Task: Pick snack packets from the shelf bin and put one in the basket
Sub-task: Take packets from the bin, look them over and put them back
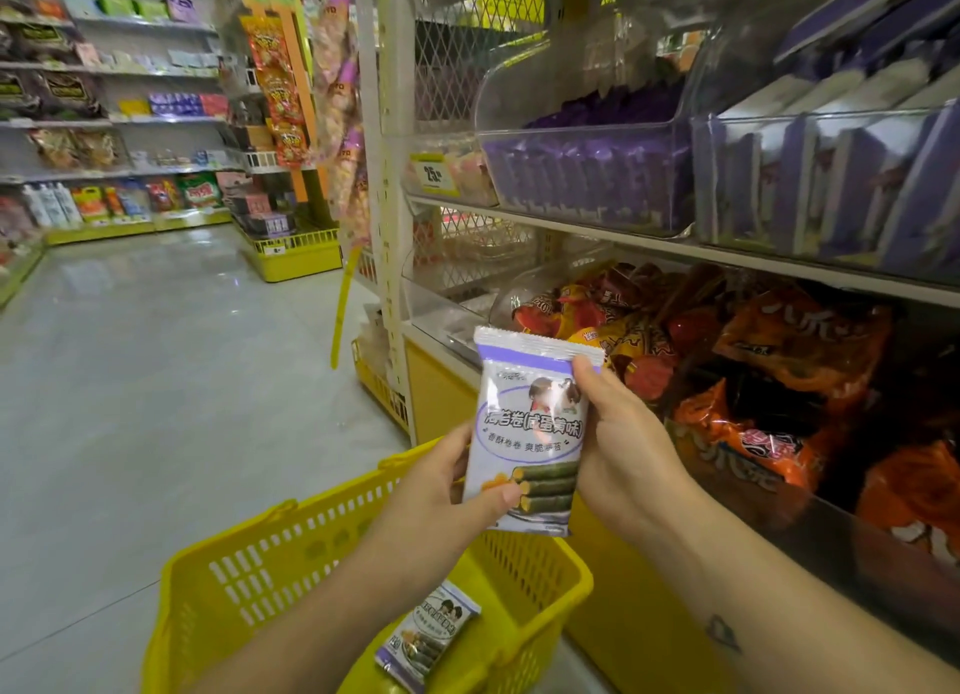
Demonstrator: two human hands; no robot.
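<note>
Holding a snack packet (530, 423) upright above the yellow basket (260, 532): left hand (447, 490) thumb pressed on its lower front, right hand (618, 444) curled round its right edge. Down in the basket, a second packet (426, 636).

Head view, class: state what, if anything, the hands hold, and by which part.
One purple-and-white snack packet, held by both hands: the left hand pinches its lower left edge, the right hand grips its right edge.

Cut off at the bottom edge: yellow basket (260, 574) and both forearms. Hidden behind the held packet (530, 423): most fingers of left hand (447, 485) and right hand (618, 433). Blurred past reading: purple boxes (831, 173), far shelves (104, 121)
</note>
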